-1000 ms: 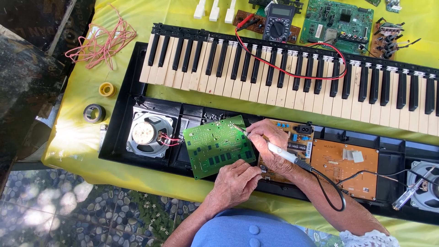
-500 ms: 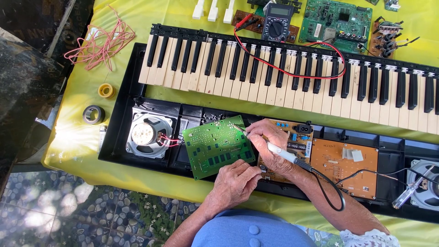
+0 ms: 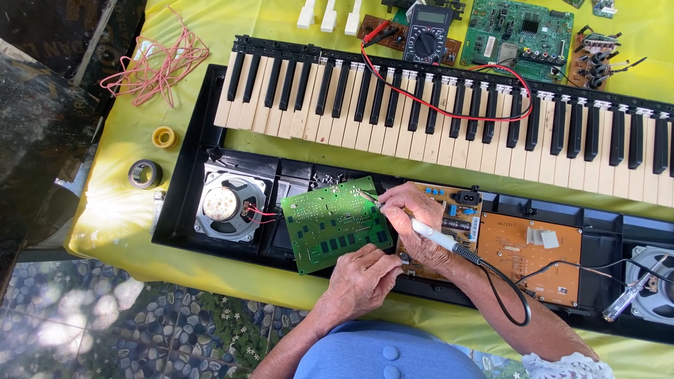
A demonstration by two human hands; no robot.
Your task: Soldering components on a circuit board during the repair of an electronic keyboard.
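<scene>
A green circuit board [image 3: 330, 223] lies tilted inside the opened black keyboard case [image 3: 184, 210]. My right hand [image 3: 414, 223] grips a white soldering iron [image 3: 437, 238], whose tip touches the board's upper right corner. A black cord runs from the iron across my forearm. My left hand [image 3: 361, 281] rests on the board's lower right edge, fingers bent, holding it down. Brown circuit boards [image 3: 528, 254] sit to the right of my hands.
The row of keyboard keys [image 3: 449, 112] lies above, with a red lead across it. A multimeter [image 3: 427, 31], green board [image 3: 521, 31], pink wire bundle [image 3: 158, 67], two tape rolls [image 3: 146, 173], speaker [image 3: 228, 207] and screwdriver [image 3: 628, 298] lie about on the yellow cloth.
</scene>
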